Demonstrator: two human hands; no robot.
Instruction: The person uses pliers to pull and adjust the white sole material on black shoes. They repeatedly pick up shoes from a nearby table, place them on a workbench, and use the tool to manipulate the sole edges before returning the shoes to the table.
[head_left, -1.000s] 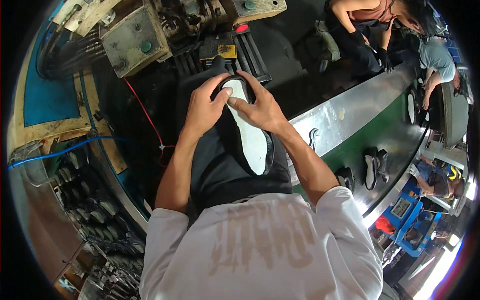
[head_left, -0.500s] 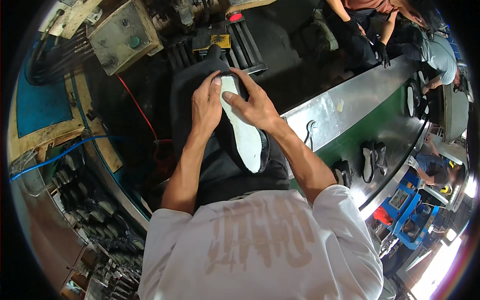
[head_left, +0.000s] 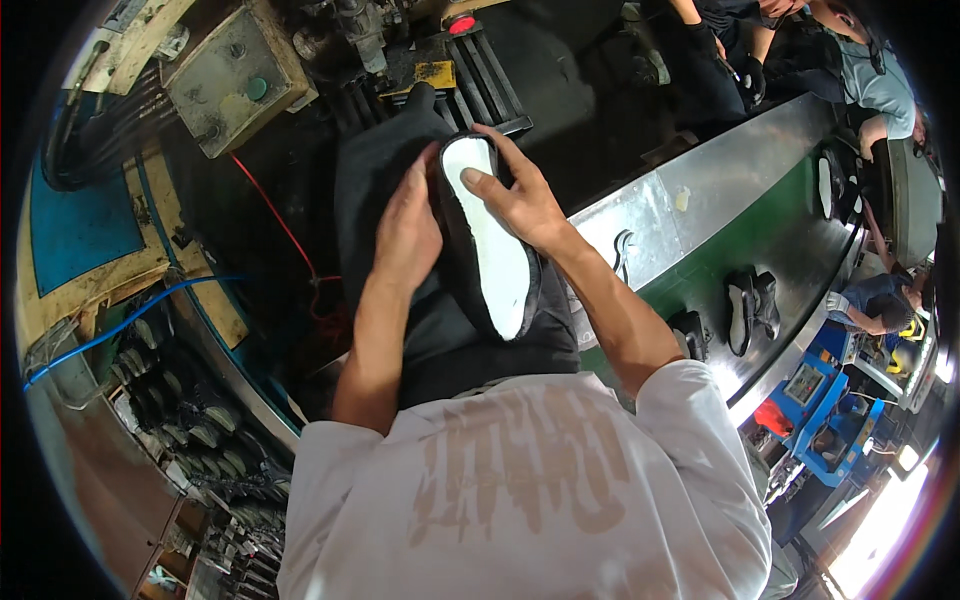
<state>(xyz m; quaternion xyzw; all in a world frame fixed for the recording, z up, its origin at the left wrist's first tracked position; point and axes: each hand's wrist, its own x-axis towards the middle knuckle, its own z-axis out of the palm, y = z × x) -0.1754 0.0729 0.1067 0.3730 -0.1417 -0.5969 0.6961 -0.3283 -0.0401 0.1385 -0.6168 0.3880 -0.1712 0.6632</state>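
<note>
A black shoe upper [head_left: 490, 240] lies over my lap with its long white underside facing up. My right hand [head_left: 525, 205] grips it near the far end. The right thumb presses on the white face while the fingers wrap round the right edge. Beside the shoe's left edge is my left hand [head_left: 408, 235], its fingers stretched out and slightly blurred. A narrow gap shows between that palm and the shoe; whether its fingertips touch the shoe I cannot tell.
On the right runs a green conveyor belt [head_left: 690, 285] with a metal border [head_left: 650, 215], carrying several black shoes [head_left: 752, 308]. Ahead stands a machine with a grey control box [head_left: 238, 80]. Dark shoes [head_left: 190, 420] fill a rack at left. Co-workers [head_left: 880, 100] are at far right.
My left hand has come off the shoe's white face and moved a little to the left. The right hand keeps its grip, its thumb shifted slightly.
</note>
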